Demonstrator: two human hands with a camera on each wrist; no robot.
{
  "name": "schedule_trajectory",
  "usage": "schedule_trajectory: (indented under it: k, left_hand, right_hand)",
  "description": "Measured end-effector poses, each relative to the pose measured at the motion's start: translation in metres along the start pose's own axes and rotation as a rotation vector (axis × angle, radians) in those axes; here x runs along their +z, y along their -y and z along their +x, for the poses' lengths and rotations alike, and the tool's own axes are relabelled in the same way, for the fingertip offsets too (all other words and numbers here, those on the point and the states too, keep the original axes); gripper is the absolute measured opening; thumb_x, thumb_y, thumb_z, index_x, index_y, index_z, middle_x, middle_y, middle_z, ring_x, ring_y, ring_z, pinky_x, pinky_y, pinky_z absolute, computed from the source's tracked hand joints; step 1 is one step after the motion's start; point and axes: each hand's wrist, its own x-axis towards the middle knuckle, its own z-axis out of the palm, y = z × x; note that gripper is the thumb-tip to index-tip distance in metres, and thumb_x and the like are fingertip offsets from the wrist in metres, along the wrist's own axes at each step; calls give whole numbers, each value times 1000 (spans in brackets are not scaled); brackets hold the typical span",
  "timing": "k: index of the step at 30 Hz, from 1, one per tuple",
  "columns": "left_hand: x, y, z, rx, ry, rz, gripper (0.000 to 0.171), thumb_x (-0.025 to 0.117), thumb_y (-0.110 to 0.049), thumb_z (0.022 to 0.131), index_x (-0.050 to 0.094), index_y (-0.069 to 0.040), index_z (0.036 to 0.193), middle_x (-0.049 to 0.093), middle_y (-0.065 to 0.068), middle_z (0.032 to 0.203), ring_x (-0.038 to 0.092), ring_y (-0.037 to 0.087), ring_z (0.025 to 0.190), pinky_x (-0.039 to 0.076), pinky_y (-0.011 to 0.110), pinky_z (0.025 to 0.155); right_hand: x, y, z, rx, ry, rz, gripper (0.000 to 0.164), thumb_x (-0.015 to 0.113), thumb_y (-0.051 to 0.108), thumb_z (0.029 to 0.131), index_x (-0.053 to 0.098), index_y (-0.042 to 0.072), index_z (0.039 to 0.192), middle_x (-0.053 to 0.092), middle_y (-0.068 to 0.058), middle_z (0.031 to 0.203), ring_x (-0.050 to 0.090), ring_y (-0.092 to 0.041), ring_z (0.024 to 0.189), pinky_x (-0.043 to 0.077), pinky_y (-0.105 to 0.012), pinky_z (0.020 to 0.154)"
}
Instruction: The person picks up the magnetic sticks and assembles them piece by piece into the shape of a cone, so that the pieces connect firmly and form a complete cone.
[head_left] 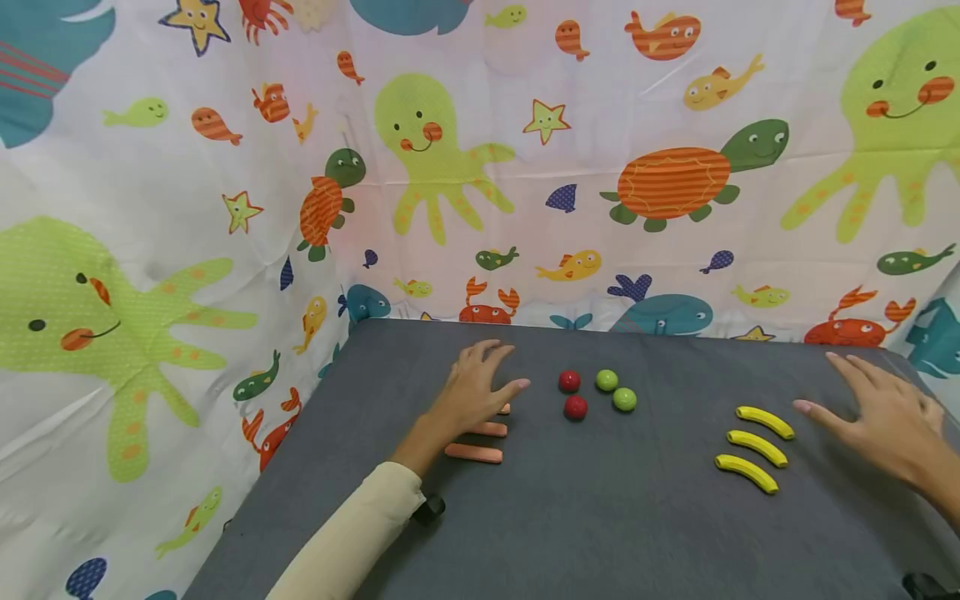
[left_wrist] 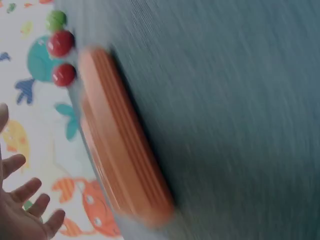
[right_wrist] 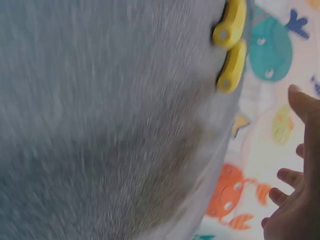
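My left hand (head_left: 465,396) hovers over the left part of the table with its fingers spread and nothing in them. Three pinkish-orange sausages (head_left: 474,453) lie under and beside it, the farthest partly hidden by the hand; the left wrist view shows a ridged sausage (left_wrist: 125,135) close up, blurred. On the right, my right hand (head_left: 888,417) is held above the table, fingers extended, holding nothing. Just left of it, three yellow toy bananas (head_left: 757,447) lie in a slanted row. Two of these bananas (right_wrist: 232,67) show in the right wrist view, apart from the hand.
Two shiny red balls (head_left: 576,407), like small apples, and two green ones (head_left: 624,399) sit at the table's middle, toward the back. The dark grey table (head_left: 600,517) meets a sea-animal curtain (head_left: 480,275) behind and at the left.
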Motion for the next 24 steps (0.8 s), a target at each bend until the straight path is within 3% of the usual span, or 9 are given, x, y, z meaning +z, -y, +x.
schedule_trajectory:
  k: [6,11,16,20,24]
  left_hand:
    - [11,-26,-5,75,-73,-149,50,71,-36,104,62,-13,147,53,9,148,50,29,137,48,49,110]
    - [24,-46,-5,80,-19,-289,42,74,-27,102,67,-11,141,62,10,135,64,30,123,56,40,100]
    - [40,-59,0,81,39,-329,42,75,-27,102,69,-10,139,64,9,134,67,29,120,57,30,94]
    - [51,-64,5,94,62,-310,41,75,-28,101,70,-10,138,65,8,135,68,26,119,56,29,96]
    - [59,-65,9,101,83,-280,42,75,-27,101,70,-10,139,66,9,139,67,25,123,55,32,102]
  right_hand:
    - [-2,31,-11,-61,0,14,94,71,61,95,38,-4,156,36,-44,147,31,-68,122,25,-83,91]
    - [-5,56,-21,-107,42,60,79,76,53,94,53,-4,143,47,-41,135,42,-61,114,33,-74,82]
    - [-8,77,-31,-123,119,155,66,82,43,93,63,-4,135,59,-34,125,57,-49,105,45,-70,83]
    - [-7,88,-39,-134,161,184,57,86,36,90,70,-2,129,67,-23,112,64,-37,95,57,-50,71]
    - [-2,93,-43,-137,208,194,49,88,30,88,74,-1,122,68,-13,102,63,-25,86,50,-29,61]
